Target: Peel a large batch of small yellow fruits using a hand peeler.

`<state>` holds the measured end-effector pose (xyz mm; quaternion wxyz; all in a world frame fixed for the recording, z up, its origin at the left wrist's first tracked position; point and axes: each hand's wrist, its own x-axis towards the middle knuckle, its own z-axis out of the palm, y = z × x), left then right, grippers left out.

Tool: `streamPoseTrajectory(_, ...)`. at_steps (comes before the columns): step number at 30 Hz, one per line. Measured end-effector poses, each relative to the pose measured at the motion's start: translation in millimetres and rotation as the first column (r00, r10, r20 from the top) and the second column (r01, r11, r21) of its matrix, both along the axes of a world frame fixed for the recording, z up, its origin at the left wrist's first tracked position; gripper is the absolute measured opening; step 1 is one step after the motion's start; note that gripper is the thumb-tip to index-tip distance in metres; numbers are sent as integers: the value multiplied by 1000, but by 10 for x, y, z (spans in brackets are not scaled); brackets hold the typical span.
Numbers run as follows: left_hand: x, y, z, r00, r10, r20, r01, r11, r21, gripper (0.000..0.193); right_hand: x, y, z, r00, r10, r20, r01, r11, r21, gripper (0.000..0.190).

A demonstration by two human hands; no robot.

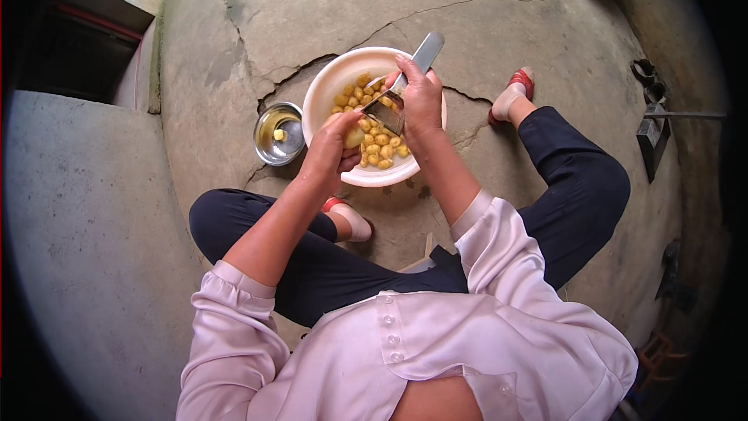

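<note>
A wide, pale plastic basin [317, 99] stands on the floor before me, with several small yellow potatoes [383, 140] in it. My right hand [422, 99] grips a metal tool [428, 51], seemingly a cleaver-like peeler or cutter, with a broad grey handle and a dark rectangular head. My left hand [332, 146] holds a peeled-looking potato [353, 138] over the basin's left side; its fingertips are close to the tool's head, and whether they touch is unclear. Left of the basin is a shiny metal bowl [261, 139] with one pale yellow piece [279, 134] inside.
The concrete floor [497, 29] has cracks running behind and beside the basin. My feet in red footwear [522, 80] flank it. A raised concrete ledge [87, 187] runs along the left. Dark metal objects [653, 128] lie by the right wall.
</note>
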<state>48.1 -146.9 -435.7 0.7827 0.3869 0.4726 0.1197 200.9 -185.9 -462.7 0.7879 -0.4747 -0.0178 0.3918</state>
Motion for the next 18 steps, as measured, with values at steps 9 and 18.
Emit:
streamPoseTrajectory(9, -13, 126, 88, 995, -74, 65, 77, 996, -48, 26, 95, -18, -59, 999, -24, -26, 23, 998, -61, 17)
streamPoseTrajectory(18, -6, 144, 3, 980, -66, 189, 97, 982, -160, 35, 72, -21, -73, 996, 9, -89, -14, 999, -49, 16)
